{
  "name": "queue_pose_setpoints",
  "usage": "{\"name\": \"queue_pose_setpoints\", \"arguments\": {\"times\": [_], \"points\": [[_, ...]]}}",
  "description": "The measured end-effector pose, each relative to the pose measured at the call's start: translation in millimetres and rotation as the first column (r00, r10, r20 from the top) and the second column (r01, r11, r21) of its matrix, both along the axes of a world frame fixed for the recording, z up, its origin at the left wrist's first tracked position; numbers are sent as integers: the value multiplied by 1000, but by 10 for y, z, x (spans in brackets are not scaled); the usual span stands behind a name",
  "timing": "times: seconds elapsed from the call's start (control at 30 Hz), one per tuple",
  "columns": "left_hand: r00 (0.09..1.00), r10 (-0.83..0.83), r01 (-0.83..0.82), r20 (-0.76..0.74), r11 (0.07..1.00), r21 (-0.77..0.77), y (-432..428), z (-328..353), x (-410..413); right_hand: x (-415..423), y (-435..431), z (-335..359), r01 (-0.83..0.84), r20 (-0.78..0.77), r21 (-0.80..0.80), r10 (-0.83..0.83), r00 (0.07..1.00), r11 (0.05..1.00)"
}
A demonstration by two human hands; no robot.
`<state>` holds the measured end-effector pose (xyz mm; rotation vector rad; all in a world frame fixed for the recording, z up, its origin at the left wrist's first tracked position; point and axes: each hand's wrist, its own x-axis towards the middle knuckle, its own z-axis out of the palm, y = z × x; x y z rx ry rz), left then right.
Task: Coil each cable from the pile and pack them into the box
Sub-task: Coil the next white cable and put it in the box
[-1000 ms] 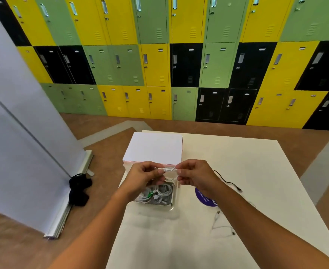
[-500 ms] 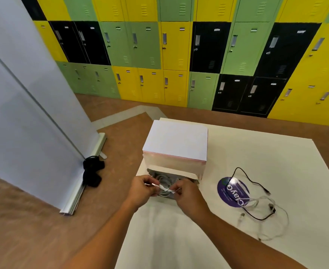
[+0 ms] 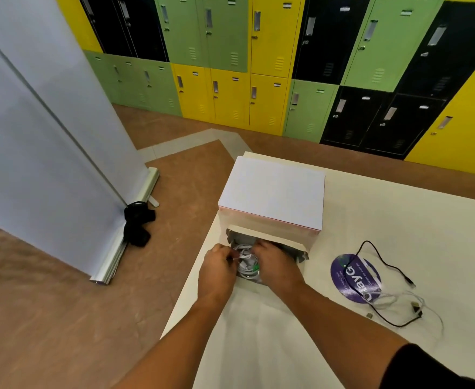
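The open box (image 3: 301, 249) lies on the table's left side, its white lid (image 3: 272, 192) raised behind it. Inside it are several coiled white cables (image 3: 247, 266), one with a green tip. Both my hands are over the box opening. My left hand (image 3: 218, 272) pinches a coiled white cable (image 3: 237, 255) at its left end. My right hand (image 3: 275, 263) holds the same cable from the right, fingers reaching down into the box. The remaining pile, a black cable (image 3: 382, 265) and a white cable (image 3: 390, 300), lies to the right.
A round purple sticker (image 3: 351, 279) sits on the white table (image 3: 286, 332) under the loose cables. A white roll-up banner (image 3: 48, 136) stands on the floor to the left with a black bag (image 3: 136, 224) at its foot. Lockers line the back wall.
The view has tilted down and moved closer. Both hands have lowered the coiled white cable from above the box down into its opening.
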<state>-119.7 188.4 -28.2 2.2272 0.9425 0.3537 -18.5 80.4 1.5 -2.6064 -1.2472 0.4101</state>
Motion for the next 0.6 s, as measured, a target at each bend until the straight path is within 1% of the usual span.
{"name": "queue_pose_setpoints", "arguments": {"times": [0.07, 0.13, 0.23, 0.33, 0.4, 0.43, 0.5, 0.6], "points": [[999, -28, 31, -44, 997, 73, -10, -24, 4, 17, 26, -37, -24, 46, -90, 28, 999, 996], [997, -39, 47, -73, 992, 115, -11, -37, 6, 22, 59, -75, -42, 97, -164, 58, 994, 986], [992, -63, 82, -113, 982, 172, 5, -27, 24, 20, 96, -114, -83, 185, -213, 124, 975, 973], [981, -72, 109, -179, 973, 202, -31, -8, 58, -15, 107, -58, -123, 226, -283, 191, 955, 951], [970, -68, 123, -233, 964, 234, -65, 7, 62, -64, 100, -34, -148, 218, -301, 219, 951, 942], [967, -71, 129, -245, 966, 226, -82, 7, 58, -86, 68, -26, -153, 192, -289, 214, 958, 945], [969, -81, 127, -235, 974, 189, -92, 11, 59, -85, -13, -46, -161, 109, -191, 184, 977, 968], [984, -119, 135, -130, 983, 123, -106, 49, 60, -93, -179, -13, -215, 50, 9, 215, 975, 976]]}}
